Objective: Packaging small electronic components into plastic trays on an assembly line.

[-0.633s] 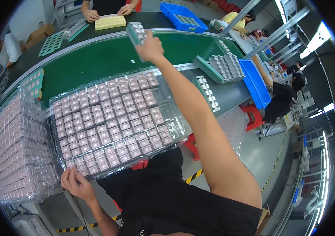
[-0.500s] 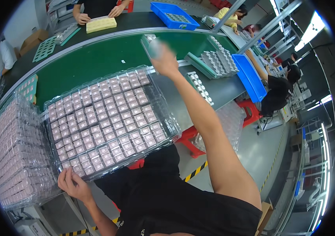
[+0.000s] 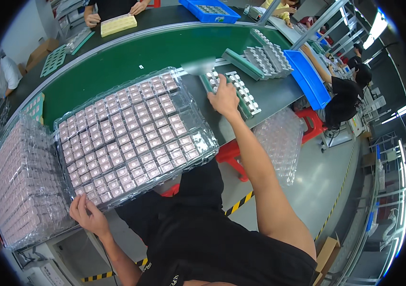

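A clear plastic tray (image 3: pixel 184 107) filled with rows of small pinkish square pieces lies in front of me, with bare slots along its right side. At its near left corner, my left hand (image 3: pixel 91 219) curls its fingers over the rim. My right hand (image 3: pixel 225 97) is closed on a green strip holder (image 3: pixel 207 85) carrying small white parts, down at the bench right of the tray. Beside it lies a similar strip holder (image 3: pixel 244 97) with white parts. To my left rises a stack of wrapped, filled trays (image 3: pixel 26 186).
Beyond the tray runs a green conveyor belt (image 3: pixel 117 71). Grey and green strips (image 3: pixel 265 62) are piled at the right, beside a blue bin (image 3: pixel 305 78). Red stools (image 3: pixel 229 155) and clear trays (image 3: pixel 279 143) stand below the bench. A co-worker across holds a yellow block (image 3: pixel 118 25).
My right hand has drawn the strip holder from the belt toward me and right, down beside the other strip holder. My left hand stays at the tray corner.
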{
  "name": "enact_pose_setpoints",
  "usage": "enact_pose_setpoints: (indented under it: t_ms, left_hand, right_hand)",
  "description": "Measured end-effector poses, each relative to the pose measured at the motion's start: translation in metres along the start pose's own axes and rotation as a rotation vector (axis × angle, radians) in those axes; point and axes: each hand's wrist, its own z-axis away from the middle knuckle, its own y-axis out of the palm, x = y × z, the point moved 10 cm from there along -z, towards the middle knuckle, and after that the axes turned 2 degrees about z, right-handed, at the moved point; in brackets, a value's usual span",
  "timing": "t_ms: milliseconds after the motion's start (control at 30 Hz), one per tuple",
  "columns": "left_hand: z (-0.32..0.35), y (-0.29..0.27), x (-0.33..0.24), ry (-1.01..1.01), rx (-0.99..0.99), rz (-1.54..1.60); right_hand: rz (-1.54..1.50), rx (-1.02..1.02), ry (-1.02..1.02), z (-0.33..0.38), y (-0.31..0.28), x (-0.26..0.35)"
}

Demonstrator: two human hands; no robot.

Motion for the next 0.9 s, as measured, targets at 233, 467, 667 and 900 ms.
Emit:
enact_pose_setpoints:
  t_ms: [233,467,667,900]
  left_hand:
    - [0.002,0.0,0.006,-0.008,0.026,0.007]
    - [-0.001,0.003,0.001,-0.018,0.024,0.01]
    - [0.0,0.007,0.006,-0.017,0.035,-0.008]
    - [0.0,0.005,0.002,-0.01,0.021,0.029]
  right_hand:
    - [-0.058,0.055,-0.016,0.052,-0.019,-0.008]
    - [-0.892,0.191,0.23,0.058,0.01,-0.069]
    - [-1.02,0.424,0.499,0.045,0.038,-0.077]
    - [-0.95,0.583,0.568,0.038,0.039,-0.076]
